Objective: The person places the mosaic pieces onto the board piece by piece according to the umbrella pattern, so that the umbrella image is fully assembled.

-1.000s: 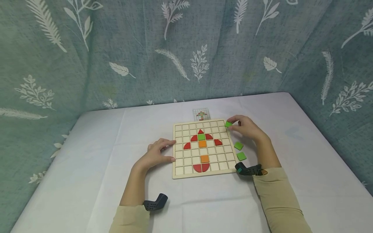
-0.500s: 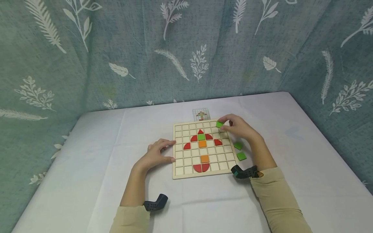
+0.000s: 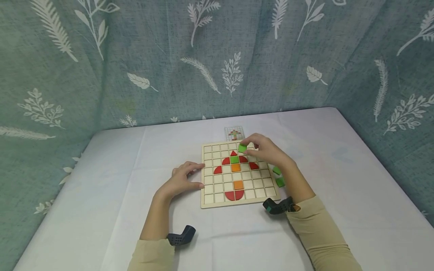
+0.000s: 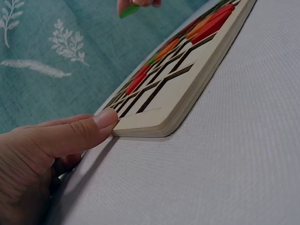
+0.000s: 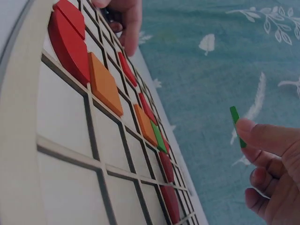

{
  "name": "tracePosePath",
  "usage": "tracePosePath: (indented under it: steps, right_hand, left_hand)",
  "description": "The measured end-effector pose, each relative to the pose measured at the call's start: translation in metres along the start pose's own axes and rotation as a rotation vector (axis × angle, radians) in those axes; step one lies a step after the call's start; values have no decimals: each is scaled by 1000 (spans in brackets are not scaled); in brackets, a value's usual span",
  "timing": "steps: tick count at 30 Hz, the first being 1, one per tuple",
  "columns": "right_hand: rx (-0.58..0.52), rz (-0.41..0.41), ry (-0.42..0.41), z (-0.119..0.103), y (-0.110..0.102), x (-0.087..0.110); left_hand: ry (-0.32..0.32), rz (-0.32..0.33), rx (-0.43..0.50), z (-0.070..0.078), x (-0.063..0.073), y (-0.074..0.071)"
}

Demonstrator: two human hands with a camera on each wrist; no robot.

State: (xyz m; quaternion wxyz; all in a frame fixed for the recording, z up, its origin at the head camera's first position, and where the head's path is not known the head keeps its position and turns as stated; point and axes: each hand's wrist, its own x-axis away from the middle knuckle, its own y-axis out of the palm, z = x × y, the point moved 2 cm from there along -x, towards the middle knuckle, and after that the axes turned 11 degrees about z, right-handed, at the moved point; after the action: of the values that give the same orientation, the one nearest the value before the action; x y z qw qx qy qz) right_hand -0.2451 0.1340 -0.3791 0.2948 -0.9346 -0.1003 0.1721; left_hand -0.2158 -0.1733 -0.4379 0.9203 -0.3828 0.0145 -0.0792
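Note:
My right hand pinches a green square tile between thumb and fingers, over the upper part of a wooden grid board. In the right wrist view this tile is seen edge-on, raised above the grid. My left hand touches the board's left edge with thumb and index finger spread apart; its thumb lies on the rim in the left wrist view. Set in the grid are a red triangle, a green square, two orange squares and several red quarter-round tiles.
Two loose green tiles lie right of the board, partly covered by the right forearm. A small pattern card lies at the board's far edge. White cloth covers the table, with a leaf-patterned curtain behind.
My right hand has carried the green tile leftward from the board's right edge to above the upper middle cells. The left hand and the board stay put.

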Motion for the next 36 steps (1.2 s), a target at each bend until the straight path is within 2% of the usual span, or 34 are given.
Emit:
tracePosePath:
  steps: [4, 12, 22, 26, 36]
  right_hand:
    - [-10, -25, 13, -6, 7, 1]
    - [-4, -88, -34, -9, 27, 1]
    - [80, -121, -116, -7, 51, -1]
    - [88, -129, -114, -5, 57, -1]
    - [180, -121, -237, -1, 67, -1]
  left_hand:
    - [-4, 2, 2, 0, 0, 0]
    - [8, 1, 11, 0, -1, 0]
    - [2, -4, 21, -2, 0, 0]
    - [5, -7, 22, -1, 0, 0]
    - [0, -7, 14, -1, 0, 0]
